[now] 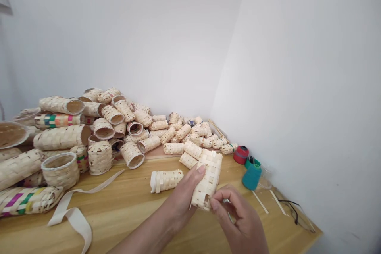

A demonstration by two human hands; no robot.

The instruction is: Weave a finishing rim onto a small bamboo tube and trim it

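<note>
In front of me, tilted over the table, is a small woven basket (210, 172) of pale flat strips, with a square gap near its lower end. My left hand (186, 190) is closed around its left side, thumb lying on the weave. At the lower right edge of the basket, my right hand (239, 216) pinches with thumb and forefinger. What lies between those fingertips is too small to make out. Just left of the held basket, another small basket with a white rim (166, 180) lies on its side.
A large heap of woven baskets (64, 137) fills the table's left and back. A cream ribbon (79, 222) curls at front left. Toward the right wall stand a red thread spool (241, 154), a teal thread cone (251, 176), loose strips (260, 201) and a pair of glasses (296, 212).
</note>
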